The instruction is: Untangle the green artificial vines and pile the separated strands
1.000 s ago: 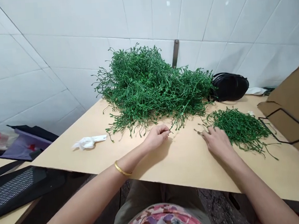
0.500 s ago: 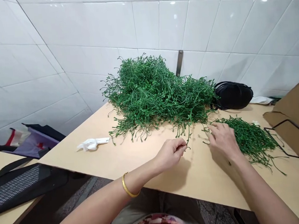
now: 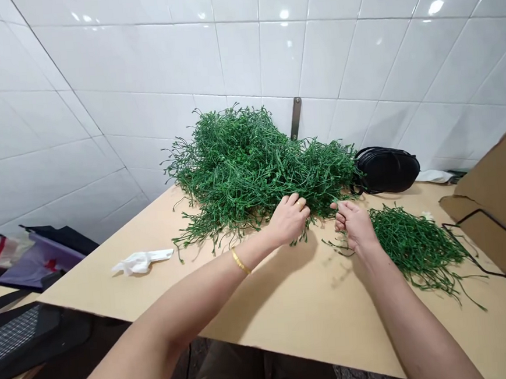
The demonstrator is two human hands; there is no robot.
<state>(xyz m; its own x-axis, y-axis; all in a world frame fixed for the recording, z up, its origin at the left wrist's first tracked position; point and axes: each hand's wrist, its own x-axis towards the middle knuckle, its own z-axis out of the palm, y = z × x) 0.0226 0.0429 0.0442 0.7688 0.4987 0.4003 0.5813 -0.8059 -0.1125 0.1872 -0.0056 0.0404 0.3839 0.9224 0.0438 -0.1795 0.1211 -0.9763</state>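
Note:
A large tangled pile of green artificial sprigs (image 3: 242, 167), thin with small budded tips, lies on the table against the wall. My left hand (image 3: 288, 219) is at the pile's front edge, its fingers curled down on some sprigs; the fingertips are partly hidden. Right of it, my right hand (image 3: 354, 223) is closed in a pinch on a thin green sprig, held just above the table. Loose stems (image 3: 340, 244) show beside its wrist. A smaller, flatter heap of the same sprigs (image 3: 417, 243) lies to the right of my right hand.
A black bag (image 3: 389, 170) stands at the back right. Cardboard (image 3: 492, 176) and a bent black wire frame (image 3: 480, 265) are at the right edge. Crumpled white tissue (image 3: 138, 263) lies on the left of the table (image 3: 262, 305). Dark and purple fabric items (image 3: 52, 252) are beyond the left edge.
My left hand has moved forward from the bare table to the pile's front edge. The right hand, palm down with fingers spread before, has turned and closed in a pinch.

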